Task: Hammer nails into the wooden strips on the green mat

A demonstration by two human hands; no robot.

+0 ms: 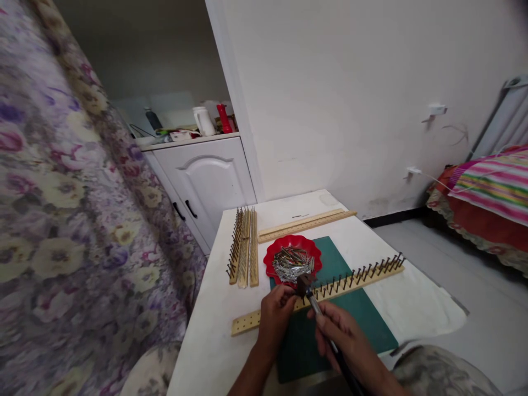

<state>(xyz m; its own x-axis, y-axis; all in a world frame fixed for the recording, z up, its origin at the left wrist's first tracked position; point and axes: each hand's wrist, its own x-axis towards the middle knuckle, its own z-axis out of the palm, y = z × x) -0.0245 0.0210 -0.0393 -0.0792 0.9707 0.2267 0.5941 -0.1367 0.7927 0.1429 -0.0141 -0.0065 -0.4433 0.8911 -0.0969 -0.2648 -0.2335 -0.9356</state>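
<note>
My right hand (340, 333) is wrapped round the handle of a hammer (317, 306). The hammer's dark head is over the wooden strip (247, 323), close to the fingertips of my left hand (275, 313). Those fingers are pinched at the strip on what looks like a nail, mostly hidden by the hammer head. Dark nails (358, 275) stand in rows along the strip's right part; its left end has bare holes. Beneath the strip lies a green mat (367, 313). Just beyond my hands, a red scalloped dish (270, 250) holds many loose silvery and brownish nails.
Several strips full of nails (243, 247) lie at the table's left side. More wooden strips (305, 224) lie along the back of the white table (206, 335). A floral curtain (82, 220) hangs at left, a white cabinet (206, 181) behind, a bed (490, 192) at right.
</note>
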